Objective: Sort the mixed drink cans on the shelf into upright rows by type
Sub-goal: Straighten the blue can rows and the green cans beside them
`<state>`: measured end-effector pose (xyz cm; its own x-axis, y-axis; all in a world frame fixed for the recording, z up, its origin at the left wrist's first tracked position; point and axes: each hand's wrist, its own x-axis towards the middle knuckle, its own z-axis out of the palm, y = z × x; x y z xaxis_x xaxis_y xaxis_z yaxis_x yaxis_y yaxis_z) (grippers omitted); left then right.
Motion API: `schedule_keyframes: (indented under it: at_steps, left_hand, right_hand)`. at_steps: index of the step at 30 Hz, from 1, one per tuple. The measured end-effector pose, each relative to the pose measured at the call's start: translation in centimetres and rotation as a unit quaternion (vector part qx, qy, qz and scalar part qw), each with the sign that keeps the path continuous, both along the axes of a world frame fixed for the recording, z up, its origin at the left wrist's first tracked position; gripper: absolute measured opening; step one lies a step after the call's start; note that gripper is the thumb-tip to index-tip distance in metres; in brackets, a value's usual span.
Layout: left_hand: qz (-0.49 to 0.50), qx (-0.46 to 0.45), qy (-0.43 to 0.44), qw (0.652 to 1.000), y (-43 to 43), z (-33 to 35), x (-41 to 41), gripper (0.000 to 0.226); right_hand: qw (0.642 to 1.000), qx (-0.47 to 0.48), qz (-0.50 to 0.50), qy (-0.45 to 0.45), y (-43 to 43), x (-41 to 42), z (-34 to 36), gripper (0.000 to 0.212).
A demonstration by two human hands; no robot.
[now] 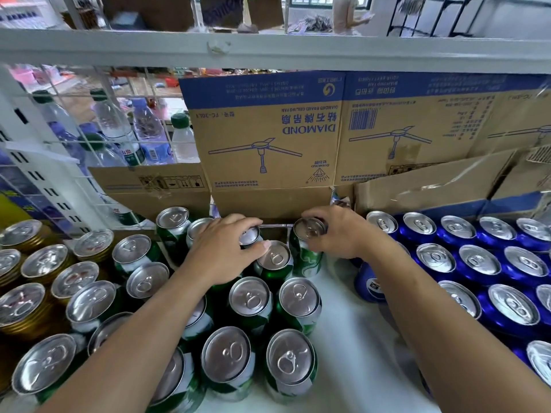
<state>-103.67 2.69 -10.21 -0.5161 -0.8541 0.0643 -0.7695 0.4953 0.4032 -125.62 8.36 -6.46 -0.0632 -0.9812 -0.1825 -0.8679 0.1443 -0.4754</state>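
Green cans (250, 302) stand upright in rows in the middle of the white shelf (351, 353). Gold cans (26, 311) fill the left side and blue cans (477, 260) the right. My left hand (226, 248) grips the top of a green can (249, 235) at the back, its thumb touching the neighbouring can's lid (274, 259). My right hand (337, 234) grips the rim of another upright green can (307, 248) at the back of the row. One blue can (369, 286) sits close under my right forearm.
Cardboard boxes (268, 144) form a wall right behind the cans. Water bottles (119, 129) stand behind a wire grid at back left. A shelf rail (268, 49) runs overhead. Bare white shelf lies between the green and blue groups.
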Motion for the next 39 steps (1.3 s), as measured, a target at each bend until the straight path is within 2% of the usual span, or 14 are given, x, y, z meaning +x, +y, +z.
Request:
schedule_keyframes:
  at_steps: [3, 6, 8, 13, 18, 21, 24, 28, 32, 35, 39]
  left_hand:
    - [-0.003, 0.003, 0.001, 1.0, 0.0, 0.0, 0.1, 0.061]
    - [-0.003, 0.004, 0.004, 1.0, 0.0, 0.0, 0.1, 0.057]
    - [-0.003, 0.002, 0.003, 1.0, 0.0, -0.1, 0.1, 0.054]
    - [-0.005, 0.012, 0.008, 1.0, -0.1, -0.1, 0.1, 0.062]
    - [-0.008, 0.008, 0.013, 1.0, -0.2, -0.2, 0.2, 0.058]
    - [-0.008, 0.01, 0.017, 1.0, -0.1, -0.1, 0.2, 0.065]
    - [-0.005, 0.006, 0.015, 1.0, -0.1, 0.0, 0.2, 0.058]
    - [-0.005, 0.011, 0.017, 1.0, 0.0, 0.0, 0.2, 0.056]
    - [-0.006, 0.01, 0.016, 1.0, 0.0, 0.1, 0.2, 0.054]
    - [-0.006, 0.007, 0.017, 1.0, 0.0, 0.0, 0.1, 0.054]
    - [-0.005, 0.008, 0.011, 1.0, 0.0, -0.2, 0.2, 0.055]
  right_hand:
    - [1.0, -0.017, -0.002, -0.003, 0.2, 0.4, -0.1, 0.063]
    - [0.999, -0.054, 0.007, -0.002, 0.4, 0.8, -0.1, 0.044]
    - [0.999, -0.04, 0.026, -0.017, 0.4, 0.9, 0.1, 0.039]
    - [0.999, -0.035, 0.012, -0.008, 0.2, 0.9, -0.1, 0.069]
    - [0.998, -0.059, -0.022, 0.006, 0.0, 0.9, -0.8, 0.068]
    - [0.998, -0.063, -0.029, 0.014, -0.3, 1.0, -1.0, 0.052]
    - [0.997, -0.066, -0.041, 0.012, -0.5, 1.0, -1.2, 0.039]
    - [0.995, -0.08, -0.06, -0.008, -0.6, 1.0, -1.3, 0.04]
    - [0.993, -0.094, -0.074, -0.01, -0.9, 1.3, -1.7, 0.031]
    - [0.995, -0.082, -0.064, -0.005, -0.9, 1.4, -1.5, 0.041]
    - [0.997, -0.061, -0.048, 0.023, -1.3, 1.9, -1.3, 0.038]
